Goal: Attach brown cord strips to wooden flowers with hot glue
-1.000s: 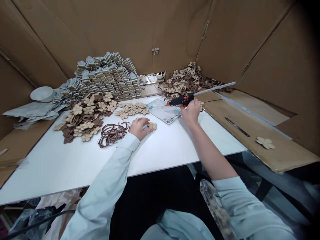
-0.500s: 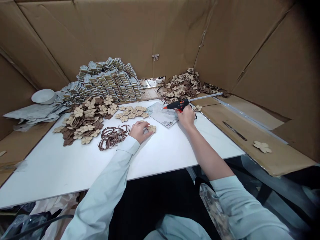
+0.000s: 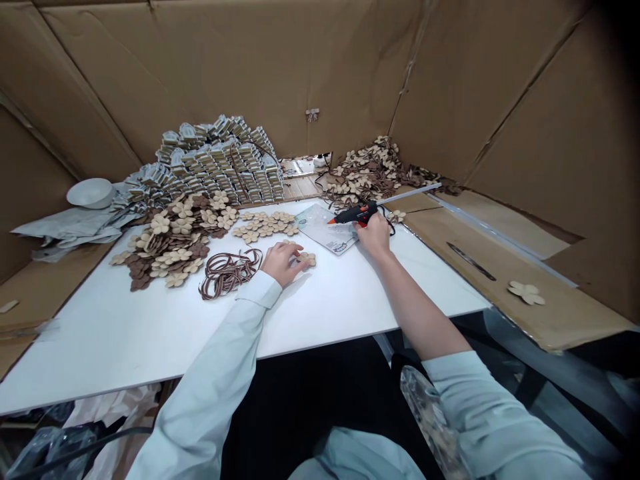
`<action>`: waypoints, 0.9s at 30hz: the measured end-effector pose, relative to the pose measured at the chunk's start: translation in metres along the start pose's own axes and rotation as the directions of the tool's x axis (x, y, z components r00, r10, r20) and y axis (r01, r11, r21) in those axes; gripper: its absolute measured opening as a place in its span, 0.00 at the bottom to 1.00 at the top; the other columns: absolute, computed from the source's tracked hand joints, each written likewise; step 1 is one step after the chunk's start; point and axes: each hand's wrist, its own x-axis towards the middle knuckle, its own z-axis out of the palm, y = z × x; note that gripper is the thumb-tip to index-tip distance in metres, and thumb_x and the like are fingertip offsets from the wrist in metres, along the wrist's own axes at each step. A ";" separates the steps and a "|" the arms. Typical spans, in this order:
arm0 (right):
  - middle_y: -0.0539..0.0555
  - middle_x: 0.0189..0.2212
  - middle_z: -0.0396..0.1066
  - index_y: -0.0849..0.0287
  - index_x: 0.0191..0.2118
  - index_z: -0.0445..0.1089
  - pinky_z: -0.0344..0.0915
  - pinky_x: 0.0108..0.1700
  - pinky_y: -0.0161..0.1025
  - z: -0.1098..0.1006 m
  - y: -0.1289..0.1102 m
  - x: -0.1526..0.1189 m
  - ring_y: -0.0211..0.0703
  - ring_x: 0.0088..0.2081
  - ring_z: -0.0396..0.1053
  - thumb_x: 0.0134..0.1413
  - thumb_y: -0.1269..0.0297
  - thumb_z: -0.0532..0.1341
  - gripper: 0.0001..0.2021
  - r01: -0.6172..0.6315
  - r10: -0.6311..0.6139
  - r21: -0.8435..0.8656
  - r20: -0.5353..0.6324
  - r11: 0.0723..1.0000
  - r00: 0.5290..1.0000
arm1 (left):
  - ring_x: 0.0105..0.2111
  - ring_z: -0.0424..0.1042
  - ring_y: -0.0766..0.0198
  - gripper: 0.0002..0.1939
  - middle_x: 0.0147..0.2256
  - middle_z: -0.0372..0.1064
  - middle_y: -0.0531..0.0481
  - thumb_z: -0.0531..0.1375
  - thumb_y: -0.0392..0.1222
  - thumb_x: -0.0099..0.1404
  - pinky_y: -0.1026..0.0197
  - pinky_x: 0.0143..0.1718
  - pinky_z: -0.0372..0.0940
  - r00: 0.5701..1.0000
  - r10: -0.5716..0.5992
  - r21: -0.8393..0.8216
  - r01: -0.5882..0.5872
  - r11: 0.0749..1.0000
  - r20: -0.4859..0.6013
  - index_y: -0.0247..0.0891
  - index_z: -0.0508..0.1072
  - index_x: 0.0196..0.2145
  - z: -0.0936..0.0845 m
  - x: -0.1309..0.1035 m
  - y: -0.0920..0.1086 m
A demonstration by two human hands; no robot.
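My left hand [image 3: 283,263] rests on the white tabletop [image 3: 330,300], its fingers closed on the edge of a cream flower piece [image 3: 311,259]. My right hand [image 3: 374,233] is wrapped round the handle of a black and orange glue gun [image 3: 356,213], whose orange tip points left above a clear-covered card [image 3: 327,230]. A long glue stick [image 3: 410,193] sticks out of the gun's back. Just left of my left hand lies a tangle of brown cords [image 3: 227,272]. Behind that hand, several cream flowers [image 3: 265,225] are spread flat.
Brown and cream flowers [image 3: 173,247] are heaped at the left, before a tall stack of metal-edged pieces [image 3: 220,160]. More flowers with cords [image 3: 365,167] pile up at the back right. A white bowl [image 3: 90,193] stands far left. Cardboard walls [image 3: 240,60] surround the table.
The glue gun has tilted slightly, its tip a little lower, with my right hand still round it. My left hand has barely moved, and the whole view has shifted slightly.
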 end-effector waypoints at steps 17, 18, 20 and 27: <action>0.68 0.42 0.61 0.72 0.44 0.57 0.51 0.48 0.47 -0.012 -0.010 -0.014 0.54 0.46 0.57 0.38 0.65 0.60 0.25 -0.103 0.104 -0.027 0.031 0.994 0.994 | 0.46 0.60 0.55 0.20 0.43 0.66 0.42 0.53 0.41 0.55 0.55 0.47 0.56 0.956 -0.234 0.134 0.259 0.956 -0.179 0.33 0.65 0.46 0.005 0.002 -0.014; 0.68 0.42 0.60 0.72 0.45 0.56 0.51 0.48 0.46 -0.014 -0.011 -0.016 0.54 0.46 0.56 0.37 0.66 0.60 0.26 -0.103 0.103 -0.008 0.018 0.995 0.994 | 0.46 0.60 0.54 0.23 0.44 0.66 0.41 0.54 0.43 0.54 0.55 0.48 0.55 0.958 -0.240 0.148 0.263 0.953 -0.155 0.32 0.64 0.47 0.006 0.002 -0.015; 0.69 0.43 0.58 0.73 0.46 0.55 0.51 0.49 0.46 -0.020 -0.014 -0.021 0.55 0.48 0.55 0.37 0.67 0.60 0.27 -0.098 0.100 0.038 -0.042 0.994 0.994 | 0.46 0.60 0.53 0.25 0.43 0.66 0.41 0.55 0.44 0.53 0.54 0.47 0.55 0.962 -0.247 0.163 0.263 0.951 -0.113 0.32 0.62 0.49 0.009 0.002 -0.017; 0.58 0.31 0.59 0.64 0.39 0.57 0.57 0.41 0.45 -0.040 -0.034 -0.035 0.46 0.36 0.59 0.42 0.69 0.53 0.14 0.072 0.005 0.220 -0.332 0.973 0.943 | 0.46 0.61 0.54 0.21 0.43 0.66 0.41 0.54 0.43 0.54 0.56 0.47 0.56 0.962 -0.223 0.166 0.249 0.954 -0.159 0.32 0.66 0.45 -0.010 0.003 -0.007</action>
